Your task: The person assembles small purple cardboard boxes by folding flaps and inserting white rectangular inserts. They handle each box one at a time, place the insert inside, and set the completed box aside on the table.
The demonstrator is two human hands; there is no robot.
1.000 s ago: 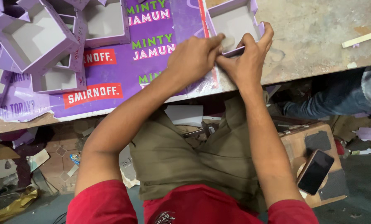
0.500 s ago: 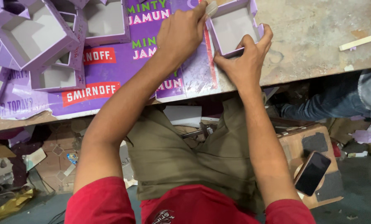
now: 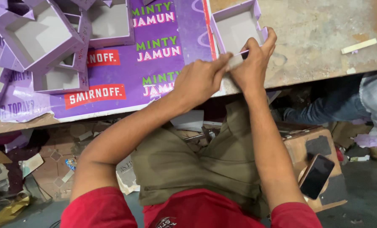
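A small open purple box (image 3: 235, 26) with a grey inside stands on the worn table (image 3: 323, 29), at the right edge of a purple printed sheet (image 3: 154, 50). My right hand (image 3: 254, 63) grips the box's near wall, fingers curled over its right corner. Pressed against it from the left, my left hand (image 3: 201, 78) pinches a pale strip (image 3: 235, 62) on that same near wall. The near wall is mostly hidden by both hands.
Several more open purple boxes (image 3: 36, 33) are piled at the table's upper left. A white stick (image 3: 359, 45) lies at the right. Below the table edge a dark phone (image 3: 317, 175) rests on a brown carton (image 3: 310, 143). Another person's jeans leg (image 3: 344, 107) is at the right.
My left hand reached up along the box's left side half a second ago and has come back down to the near wall beside my right hand. The right hand stayed on the box.
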